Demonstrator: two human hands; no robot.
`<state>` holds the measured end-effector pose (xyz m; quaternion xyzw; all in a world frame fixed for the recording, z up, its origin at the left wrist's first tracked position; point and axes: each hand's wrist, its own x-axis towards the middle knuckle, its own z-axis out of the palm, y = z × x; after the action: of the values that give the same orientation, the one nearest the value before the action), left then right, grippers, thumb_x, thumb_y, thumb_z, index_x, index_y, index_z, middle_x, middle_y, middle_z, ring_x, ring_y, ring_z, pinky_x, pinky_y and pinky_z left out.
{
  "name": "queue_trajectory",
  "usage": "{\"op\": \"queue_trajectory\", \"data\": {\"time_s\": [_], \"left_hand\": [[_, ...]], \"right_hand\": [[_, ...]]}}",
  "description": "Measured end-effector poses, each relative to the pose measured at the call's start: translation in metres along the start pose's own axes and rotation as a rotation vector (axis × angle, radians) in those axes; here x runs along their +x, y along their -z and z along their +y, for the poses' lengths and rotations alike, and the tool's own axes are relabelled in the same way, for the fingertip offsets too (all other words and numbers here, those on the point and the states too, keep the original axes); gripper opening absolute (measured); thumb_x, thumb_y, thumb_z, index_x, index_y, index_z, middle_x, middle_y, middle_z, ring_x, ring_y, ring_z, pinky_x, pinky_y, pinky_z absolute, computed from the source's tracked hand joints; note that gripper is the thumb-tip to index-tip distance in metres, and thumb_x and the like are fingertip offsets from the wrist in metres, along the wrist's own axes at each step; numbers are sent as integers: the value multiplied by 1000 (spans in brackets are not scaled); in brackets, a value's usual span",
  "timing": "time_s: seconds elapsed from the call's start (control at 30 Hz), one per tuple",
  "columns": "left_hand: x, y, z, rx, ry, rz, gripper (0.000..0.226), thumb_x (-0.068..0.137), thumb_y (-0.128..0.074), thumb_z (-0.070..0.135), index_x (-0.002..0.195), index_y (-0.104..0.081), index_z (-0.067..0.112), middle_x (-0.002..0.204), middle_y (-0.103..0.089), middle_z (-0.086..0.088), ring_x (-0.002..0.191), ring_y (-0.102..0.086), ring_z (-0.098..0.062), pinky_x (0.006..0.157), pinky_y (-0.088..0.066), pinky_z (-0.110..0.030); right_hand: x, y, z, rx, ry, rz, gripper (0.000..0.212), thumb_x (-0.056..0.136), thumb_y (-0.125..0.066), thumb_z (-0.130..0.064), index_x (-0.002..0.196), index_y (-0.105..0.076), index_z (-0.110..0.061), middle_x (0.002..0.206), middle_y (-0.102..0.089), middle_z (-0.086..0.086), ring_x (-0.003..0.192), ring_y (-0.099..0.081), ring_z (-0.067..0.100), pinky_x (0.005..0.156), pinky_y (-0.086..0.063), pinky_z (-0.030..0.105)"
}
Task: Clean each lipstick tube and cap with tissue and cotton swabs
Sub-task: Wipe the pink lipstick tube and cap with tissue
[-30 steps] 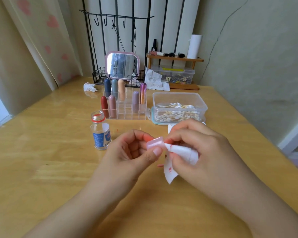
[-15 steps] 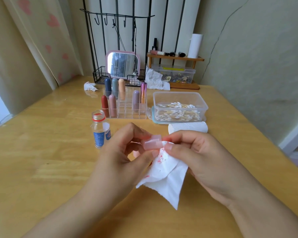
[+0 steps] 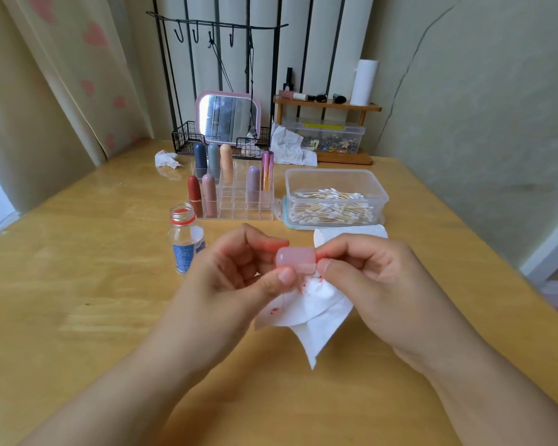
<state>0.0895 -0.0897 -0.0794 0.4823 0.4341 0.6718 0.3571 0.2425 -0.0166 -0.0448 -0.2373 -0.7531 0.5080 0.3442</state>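
Observation:
A pale pink lipstick cap (image 3: 295, 260) lies sideways between my two hands above the table. My left hand (image 3: 236, 278) pinches its rounded end between thumb and fingers. My right hand (image 3: 377, 281) pinches the cap's open end together with a white tissue (image 3: 306, 313) smeared with red marks; the tissue hangs down below the cap. A clear organiser (image 3: 234, 194) behind holds several capped lipsticks. A clear box of cotton swabs (image 3: 334, 197) stands to its right.
A small open bottle (image 3: 185, 241) with a blue label stands left of my hands. A folded tissue pack (image 3: 351, 231) lies before the swab box. Crumpled tissues (image 3: 165, 158), a mirror (image 3: 227, 117), a wire rack and a wooden shelf (image 3: 327, 106) line the back edge.
The tissue, first bunched around the cap's end in my right hand, has come loose and now hangs spread below the cap. The cap has turned so that more of it shows.

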Motion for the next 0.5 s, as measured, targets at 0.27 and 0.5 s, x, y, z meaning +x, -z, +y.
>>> {"op": "queue_trajectory", "data": {"time_s": [0.27, 0.5], "left_hand": [[-1, -4, -1, 36, 23, -31, 21, 80, -66, 23, 89, -56, 6, 74, -66, -11, 66, -59, -18, 64, -51, -27], [-2, -5, 0, -79, 91, -6, 26, 74, -70, 26, 88, -54, 11, 78, -65, -8, 73, -62, -22, 72, -52, -33]], "right_hand": [[-4, -4, 1, -116, 94, -23, 27, 84, -61, 4, 70, -68, -18, 66, -68, -9, 62, -62, 3, 60, -46, 11], [-2, -2, 4, -113, 83, 15, 30, 84, -61, 4, 70, -69, -21, 70, -70, -11, 66, -63, 4, 64, -48, 14]]}}
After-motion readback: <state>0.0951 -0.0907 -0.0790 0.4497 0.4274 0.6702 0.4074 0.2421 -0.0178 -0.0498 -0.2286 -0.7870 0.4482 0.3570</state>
